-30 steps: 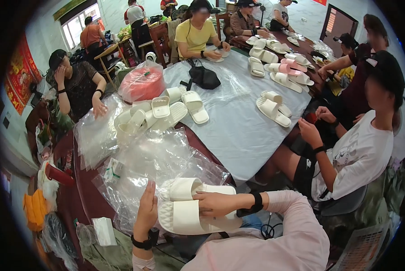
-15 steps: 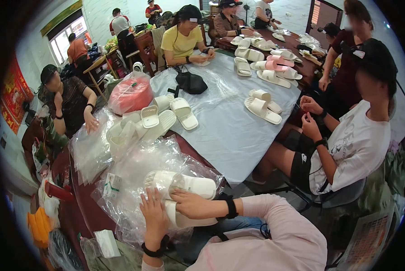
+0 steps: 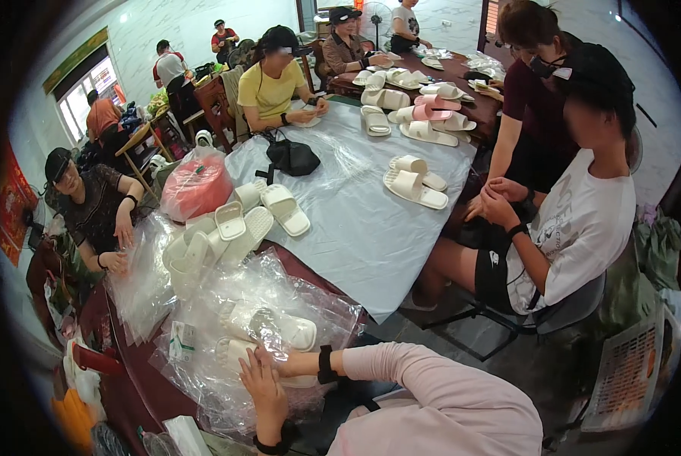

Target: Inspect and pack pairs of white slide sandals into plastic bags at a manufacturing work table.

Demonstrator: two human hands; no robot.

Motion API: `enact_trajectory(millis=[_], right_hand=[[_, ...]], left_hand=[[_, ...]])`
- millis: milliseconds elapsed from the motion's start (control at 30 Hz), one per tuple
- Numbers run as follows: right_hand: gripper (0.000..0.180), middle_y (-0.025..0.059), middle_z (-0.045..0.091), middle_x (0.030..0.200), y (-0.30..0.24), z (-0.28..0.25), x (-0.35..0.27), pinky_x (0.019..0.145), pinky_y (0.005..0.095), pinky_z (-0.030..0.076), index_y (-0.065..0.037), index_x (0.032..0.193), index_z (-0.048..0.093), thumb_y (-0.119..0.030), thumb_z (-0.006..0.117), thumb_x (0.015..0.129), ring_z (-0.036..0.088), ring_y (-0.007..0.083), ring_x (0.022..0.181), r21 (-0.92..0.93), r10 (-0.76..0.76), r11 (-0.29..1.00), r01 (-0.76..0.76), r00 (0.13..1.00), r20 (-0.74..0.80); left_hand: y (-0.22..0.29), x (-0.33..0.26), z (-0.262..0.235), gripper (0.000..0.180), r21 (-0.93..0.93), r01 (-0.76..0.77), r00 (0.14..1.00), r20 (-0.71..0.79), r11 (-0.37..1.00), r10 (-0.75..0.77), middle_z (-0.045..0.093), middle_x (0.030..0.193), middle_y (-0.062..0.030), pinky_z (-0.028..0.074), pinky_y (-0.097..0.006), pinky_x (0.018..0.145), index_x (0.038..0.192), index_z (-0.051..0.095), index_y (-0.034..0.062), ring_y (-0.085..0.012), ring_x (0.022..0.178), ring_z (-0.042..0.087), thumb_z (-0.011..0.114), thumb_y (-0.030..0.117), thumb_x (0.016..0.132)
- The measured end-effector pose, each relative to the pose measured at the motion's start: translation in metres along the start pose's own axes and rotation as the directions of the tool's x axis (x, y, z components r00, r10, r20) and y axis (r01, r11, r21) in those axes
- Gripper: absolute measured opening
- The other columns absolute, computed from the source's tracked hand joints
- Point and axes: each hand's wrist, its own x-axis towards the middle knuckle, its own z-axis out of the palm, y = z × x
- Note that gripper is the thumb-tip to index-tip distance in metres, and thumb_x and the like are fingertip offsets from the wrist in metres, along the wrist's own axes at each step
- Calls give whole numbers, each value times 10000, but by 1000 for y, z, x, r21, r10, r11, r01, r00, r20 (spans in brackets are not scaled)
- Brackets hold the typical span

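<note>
A pair of white slippers lies inside a clear plastic bag in front of me; the far slipper and the near slipper show through the film. My left hand lies with its fingers stretched over the bag and the near slipper. Behind it, my right hand reaches in from the right along the near slipper. Its fingers are mostly hidden by the left hand and the film, so I cannot tell their grip.
Left of the bag lie a small white-green packet and stacked clear bags. Loose white slippers, a bagged pink roll and a black pouch stand beyond. Co-workers sit around; a person in white is at right.
The slippers have moved left, deeper under the film. My right hand has moved left with them, its fingers now behind my left hand. The whole view has shifted slightly.
</note>
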Motion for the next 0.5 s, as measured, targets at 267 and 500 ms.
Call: enact_trajectory(millis=[267, 500], right_hand=[[650, 217, 501, 1233, -66, -111, -22, 929, 451, 397, -85, 1326, 401, -364, 628, 784, 533, 381, 1061, 89, 133, 978, -187, 895, 426], [526, 253, 552, 1154, -22, -49, -13, 837, 431, 457, -52, 1231, 497, -383, 574, 830, 573, 407, 933, 78, 102, 983, -164, 854, 510]], left_hand=[[-21, -37, 11, 721, 160, 206, 969, -171, 966, -178, 115, 1486, -233, 114, -544, 1084, 1437, 181, 37, -454, 1353, 108, 532, 197, 828], [-29, -38, 33, 568, 36, 196, 966, -178, 980, -187, 114, 1472, -265, 122, -508, 1092, 1424, 228, 31, -468, 1341, 117, 433, 129, 903]])
